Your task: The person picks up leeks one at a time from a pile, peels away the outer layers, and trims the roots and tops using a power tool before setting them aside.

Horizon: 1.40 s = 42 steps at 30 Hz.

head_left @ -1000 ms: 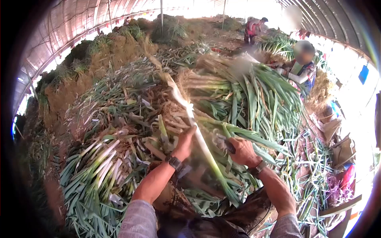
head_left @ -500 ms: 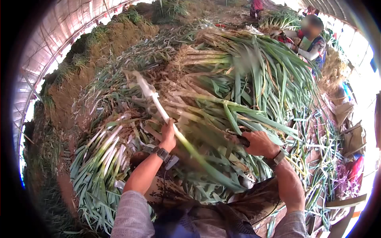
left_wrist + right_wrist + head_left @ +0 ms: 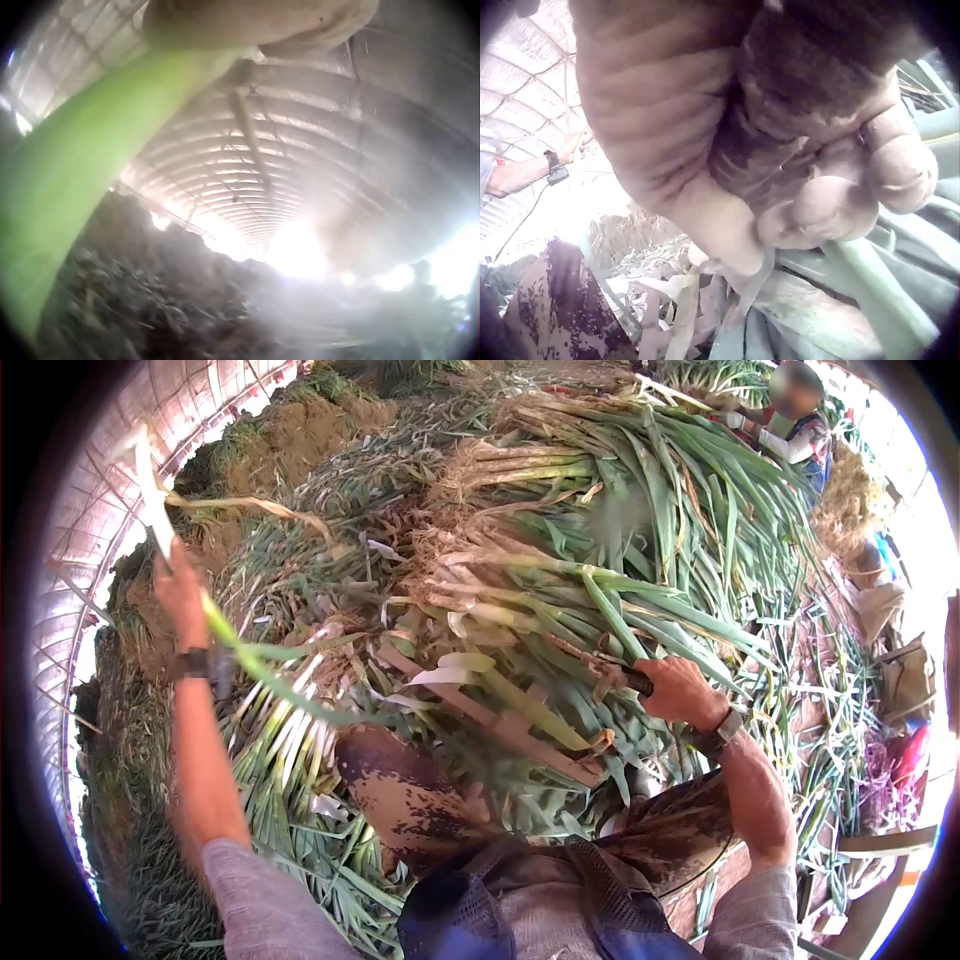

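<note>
Out at the far left of the head view, my left hand [image 3: 182, 600] grips a long green onion [image 3: 222, 628], its white end up and its green leaves trailing down toward the middle. Its pale green stalk [image 3: 82, 150] crosses the left wrist view below my fingers [image 3: 262, 19]. Over the leaves at right, my right hand [image 3: 685, 693] holds a tool by its dark handle [image 3: 637, 679]; its front part is blurred. In the right wrist view the curled fingers [image 3: 836, 202] hide that tool. Loose onion stalks and peeled strips [image 3: 455, 672] lie between the hands.
A large heap of green onions [image 3: 700, 540], roots to the left, spreads ahead. Onions with whitish stems [image 3: 310, 735] lie left of my knee [image 3: 400, 785]. Another person [image 3: 800, 435] works at the far right. Leaf scraps [image 3: 340, 490] cover the ground.
My left hand has swung from the middle to the far left, carrying the green onion with it. The right hand has shifted slightly right with the tool. The head view has tilted down.
</note>
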Each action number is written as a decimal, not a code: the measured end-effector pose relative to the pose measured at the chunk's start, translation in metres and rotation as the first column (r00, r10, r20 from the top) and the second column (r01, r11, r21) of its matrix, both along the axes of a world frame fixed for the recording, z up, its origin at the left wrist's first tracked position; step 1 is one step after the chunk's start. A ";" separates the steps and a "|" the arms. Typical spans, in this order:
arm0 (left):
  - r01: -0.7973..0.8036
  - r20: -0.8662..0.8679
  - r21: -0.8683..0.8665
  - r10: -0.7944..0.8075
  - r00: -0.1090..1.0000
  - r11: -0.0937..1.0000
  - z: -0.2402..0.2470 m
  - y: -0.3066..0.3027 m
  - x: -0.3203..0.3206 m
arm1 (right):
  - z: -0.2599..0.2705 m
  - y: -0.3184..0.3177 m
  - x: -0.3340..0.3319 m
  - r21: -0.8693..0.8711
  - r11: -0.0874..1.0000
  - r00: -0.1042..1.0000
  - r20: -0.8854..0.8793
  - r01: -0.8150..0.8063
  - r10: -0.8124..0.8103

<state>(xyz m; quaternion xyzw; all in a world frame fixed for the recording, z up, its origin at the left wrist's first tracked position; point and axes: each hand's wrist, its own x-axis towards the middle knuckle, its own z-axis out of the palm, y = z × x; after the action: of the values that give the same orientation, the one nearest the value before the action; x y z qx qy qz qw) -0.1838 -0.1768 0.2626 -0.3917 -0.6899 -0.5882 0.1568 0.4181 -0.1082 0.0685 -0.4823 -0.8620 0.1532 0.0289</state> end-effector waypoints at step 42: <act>0.692 0.843 0.442 -0.528 -0.104 0.570 -0.278 0.101 0.283 | 0.011 -0.006 0.046 -0.004 0.997 0.948 -0.307 0.081 -0.078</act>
<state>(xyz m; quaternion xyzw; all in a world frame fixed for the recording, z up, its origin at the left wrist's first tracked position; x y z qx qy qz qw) 0.0993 -0.0756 -0.0159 -0.2440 -0.4128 -0.6441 -0.5960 0.4638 -0.1141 0.0794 -0.4868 -0.8276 0.2211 0.1709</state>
